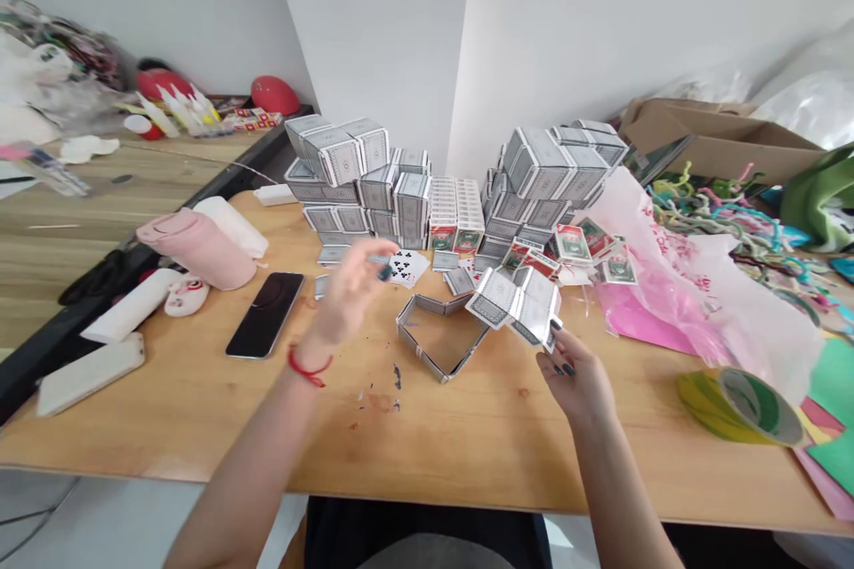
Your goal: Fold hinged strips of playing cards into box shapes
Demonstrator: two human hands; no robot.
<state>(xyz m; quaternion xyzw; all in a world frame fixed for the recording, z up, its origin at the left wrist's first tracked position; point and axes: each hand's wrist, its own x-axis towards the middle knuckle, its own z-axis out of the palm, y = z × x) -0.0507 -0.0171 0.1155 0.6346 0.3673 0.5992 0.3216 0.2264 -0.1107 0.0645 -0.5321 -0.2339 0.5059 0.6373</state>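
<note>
My right hand (580, 373) grips the lower right corner of a folded playing-card piece (537, 302) with grey patterned backs, tilted above the table. Just left of that piece lies a heart-shaped frame (418, 347) made of folded cards, hollow in the middle. My left hand (347, 289), smeared by motion and wearing a red string bracelet (310, 366), hovers over the table with thumb and fingers apart and nothing visible between them. Beyond it, face-up playing cards (406, 268) lie fanned out. Small dark scraps (398, 375) are scattered in front of the frame.
Stacked card blocks stand at back left (340, 156) and back right (543, 164), with card boxes (456, 204) between. On the left are a phone (265, 314) and pink roll (193, 244); on the right, yellow tape (707, 404), plastic bags (734, 302) and a carton (727, 138).
</note>
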